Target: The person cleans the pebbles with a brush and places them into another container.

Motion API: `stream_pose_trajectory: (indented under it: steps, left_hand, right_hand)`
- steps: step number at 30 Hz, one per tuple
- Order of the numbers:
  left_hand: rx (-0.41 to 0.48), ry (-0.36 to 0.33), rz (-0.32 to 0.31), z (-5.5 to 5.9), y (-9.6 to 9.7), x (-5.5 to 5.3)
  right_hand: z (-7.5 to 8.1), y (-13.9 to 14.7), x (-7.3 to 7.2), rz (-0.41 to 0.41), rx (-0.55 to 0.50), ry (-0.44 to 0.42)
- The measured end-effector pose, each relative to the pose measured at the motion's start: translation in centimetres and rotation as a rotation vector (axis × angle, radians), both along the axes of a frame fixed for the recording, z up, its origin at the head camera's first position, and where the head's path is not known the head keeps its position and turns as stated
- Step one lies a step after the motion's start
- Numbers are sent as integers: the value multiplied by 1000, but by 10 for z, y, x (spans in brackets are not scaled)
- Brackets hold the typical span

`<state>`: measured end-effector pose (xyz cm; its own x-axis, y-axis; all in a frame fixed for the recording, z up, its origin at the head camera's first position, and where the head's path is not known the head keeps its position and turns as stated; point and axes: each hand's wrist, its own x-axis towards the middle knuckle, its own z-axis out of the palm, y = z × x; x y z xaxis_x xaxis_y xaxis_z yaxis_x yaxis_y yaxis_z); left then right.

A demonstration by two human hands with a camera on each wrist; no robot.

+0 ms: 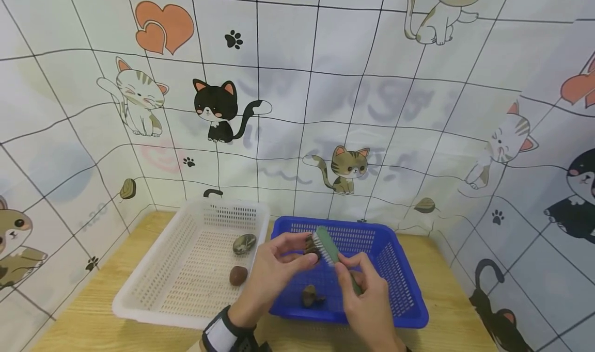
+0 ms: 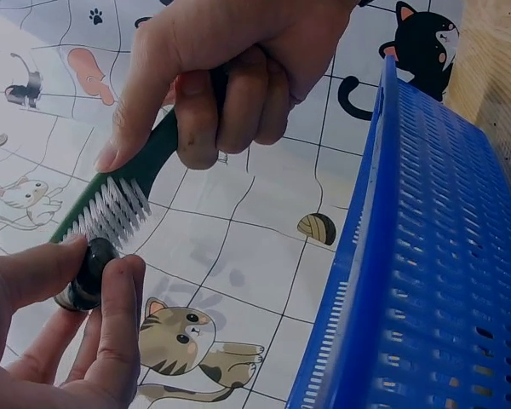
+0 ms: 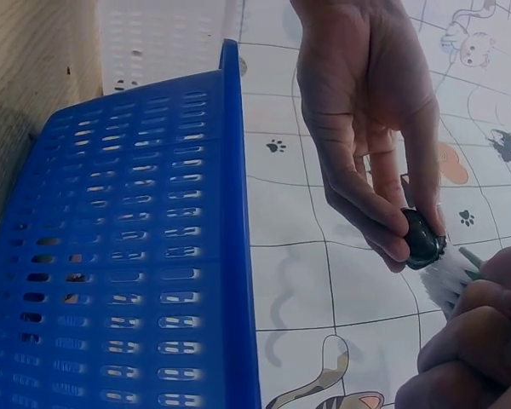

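My left hand (image 1: 273, 269) pinches a small dark, shiny stone (image 3: 422, 239) between its thumb and fingers, above the blue basket (image 1: 411, 295). The right hand (image 1: 368, 298) grips a green brush (image 1: 328, 244) by its handle, the thumb lying along its back. White bristles touch the side of the stone in the left wrist view. Below the hands, a brownish stone (image 1: 309, 295) lies on the basket floor, with a smaller dark piece beside it. The fingers partly cover the held stone in the head view.
Left of the blue basket stands a white basket (image 1: 158, 269) holding a mottled grey-green stone (image 1: 244, 244) and a reddish-brown stone (image 1: 238, 275). Both baskets sit on a wooden tabletop (image 1: 446, 285). A cat-patterned sheet (image 1: 288, 99) hangs behind and along the sides.
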<state>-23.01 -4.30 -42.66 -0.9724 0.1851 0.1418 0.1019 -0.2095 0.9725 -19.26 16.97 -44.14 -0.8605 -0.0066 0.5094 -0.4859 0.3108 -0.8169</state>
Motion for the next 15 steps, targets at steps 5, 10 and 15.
stream_pose_trajectory:
  steps: [5, 10, 15]
  left_hand:
    - [-15, -5, 26, 1, -2, 1]
    - [-50, 13, -8, 0, -1, 3]
    - [-15, 18, -43, 1, 0, 3]
  right_hand:
    - [0, 0, 2, 34, 6, 1]
    - [0, 0, 1, 22, -9, 45]
    - [1, 0, -1, -28, -4, 70]
